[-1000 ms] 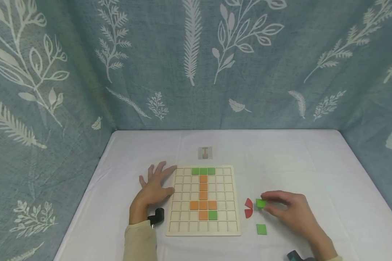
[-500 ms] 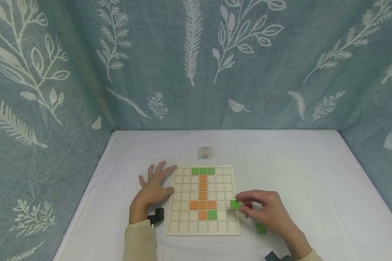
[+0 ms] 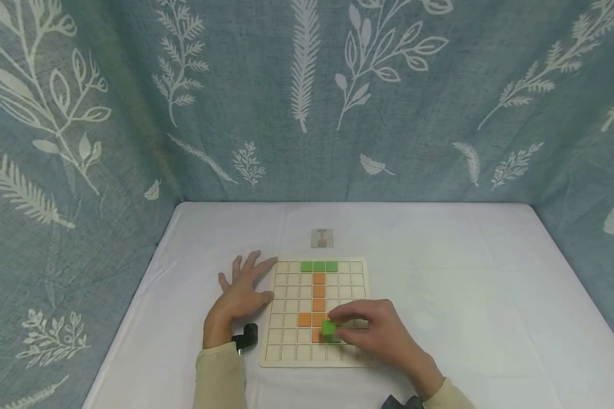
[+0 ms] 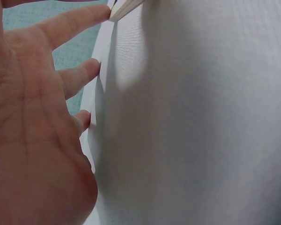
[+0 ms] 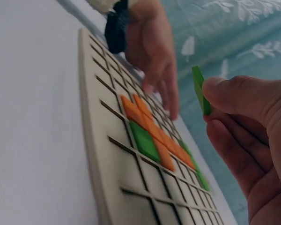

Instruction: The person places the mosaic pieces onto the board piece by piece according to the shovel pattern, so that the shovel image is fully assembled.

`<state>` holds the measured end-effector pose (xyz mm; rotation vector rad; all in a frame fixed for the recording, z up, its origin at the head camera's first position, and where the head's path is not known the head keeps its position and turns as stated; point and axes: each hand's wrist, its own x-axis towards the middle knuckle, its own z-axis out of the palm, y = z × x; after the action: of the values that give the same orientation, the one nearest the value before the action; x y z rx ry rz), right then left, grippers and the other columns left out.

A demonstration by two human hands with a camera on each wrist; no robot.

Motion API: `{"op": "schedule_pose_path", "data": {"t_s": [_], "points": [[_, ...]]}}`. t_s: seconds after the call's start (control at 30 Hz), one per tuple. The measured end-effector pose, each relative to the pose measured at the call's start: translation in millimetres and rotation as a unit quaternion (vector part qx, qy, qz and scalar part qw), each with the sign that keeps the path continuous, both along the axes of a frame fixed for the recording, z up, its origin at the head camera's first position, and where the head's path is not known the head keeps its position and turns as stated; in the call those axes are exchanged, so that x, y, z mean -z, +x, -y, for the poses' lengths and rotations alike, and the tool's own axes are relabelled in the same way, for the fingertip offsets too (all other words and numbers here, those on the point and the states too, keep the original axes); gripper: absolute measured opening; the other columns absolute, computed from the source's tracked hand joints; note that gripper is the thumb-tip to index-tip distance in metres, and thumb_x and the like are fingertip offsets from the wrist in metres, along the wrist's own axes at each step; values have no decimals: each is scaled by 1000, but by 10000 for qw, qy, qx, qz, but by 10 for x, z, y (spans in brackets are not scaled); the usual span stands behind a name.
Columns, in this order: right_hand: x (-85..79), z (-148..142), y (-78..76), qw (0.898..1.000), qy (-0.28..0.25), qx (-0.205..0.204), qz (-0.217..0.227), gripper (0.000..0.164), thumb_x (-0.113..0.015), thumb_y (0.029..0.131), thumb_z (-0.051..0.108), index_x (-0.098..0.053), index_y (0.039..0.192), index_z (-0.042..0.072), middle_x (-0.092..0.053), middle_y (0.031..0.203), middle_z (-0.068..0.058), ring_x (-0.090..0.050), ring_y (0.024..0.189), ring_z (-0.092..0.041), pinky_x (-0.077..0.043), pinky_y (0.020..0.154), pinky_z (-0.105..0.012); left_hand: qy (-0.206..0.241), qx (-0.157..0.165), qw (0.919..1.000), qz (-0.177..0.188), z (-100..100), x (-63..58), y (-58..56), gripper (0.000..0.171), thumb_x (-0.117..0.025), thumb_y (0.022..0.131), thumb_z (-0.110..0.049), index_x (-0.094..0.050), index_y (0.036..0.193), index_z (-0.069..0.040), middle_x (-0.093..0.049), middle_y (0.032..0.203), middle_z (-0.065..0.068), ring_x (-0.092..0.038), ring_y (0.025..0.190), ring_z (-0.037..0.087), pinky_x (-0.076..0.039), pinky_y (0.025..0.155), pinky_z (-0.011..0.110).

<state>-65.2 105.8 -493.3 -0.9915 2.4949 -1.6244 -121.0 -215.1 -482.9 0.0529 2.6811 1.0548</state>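
A pale wooden grid board (image 3: 281,353) lies on the white-covered table. Several green square tiles line its far row, and below them orange square tiles (image 3: 319,291) form a column that widens into a cross. My right hand (image 3: 386,329) pinches a green square tile (image 3: 328,327) between thumb and fingers, held above the lower middle of the board. In the right wrist view that tile (image 5: 201,91) is edge-on and apart from the board. My left hand (image 3: 239,298) rests at the board's left edge, fingers spread, index fingertip and thumb touching the rim.
A small see-through pattern card (image 3: 322,238) lies beyond the board's far edge. Dark cameras are worn at both wrists, the left one (image 3: 246,337) beside the board. A blue-green leaf-print curtain (image 3: 266,102) stands behind the table and at its sides.
My right hand has carried the green tile leftward from the table's right side to over the board. It now covers the red pieces and the loose green tile. My left hand stays put.
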Motion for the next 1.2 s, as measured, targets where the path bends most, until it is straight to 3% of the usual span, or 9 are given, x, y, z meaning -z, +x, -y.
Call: {"op": "schedule_pose_path", "data": {"t_s": [0.5,0.73,1.03,1.2], "points": [[109,365,21,9983,206,-51,552,26,-90,89,11,-86,114,19,-84,105,11,-79,94,-4,-65,92,-28,69,77,9999,14,10,-17,14,87,-73,81,-10,-51,164,-17,-16,183,21,11,168,52,21,120,83],[97,453,45,9964,811,-59,238,26,-89,91,14,-86,116,21,-82,105,16,-73,95,0,-62,95,-26,57,72,10000,6,13,-16,15,87,-73,80,-10,-51,164,-17,-16,183,21,10,168,53,21,121,84],[106,527,56,9947,916,-276,-369,23,-86,92,7,-84,114,12,-83,104,5,-65,86,1,-59,82,-16,36,48,10000,28,21,-14,19,86,-73,82,-11,-51,165,-17,-17,183,21,10,168,52,20,121,83],[115,538,61,9934,984,-284,-516,25,-85,91,5,-84,115,11,-84,105,4,-64,86,1,-58,82,-14,71,59,10000,-3,33,6,8,86,-73,81,-10,-52,164,-17,-17,183,21,9,168,52,19,121,83]]}}
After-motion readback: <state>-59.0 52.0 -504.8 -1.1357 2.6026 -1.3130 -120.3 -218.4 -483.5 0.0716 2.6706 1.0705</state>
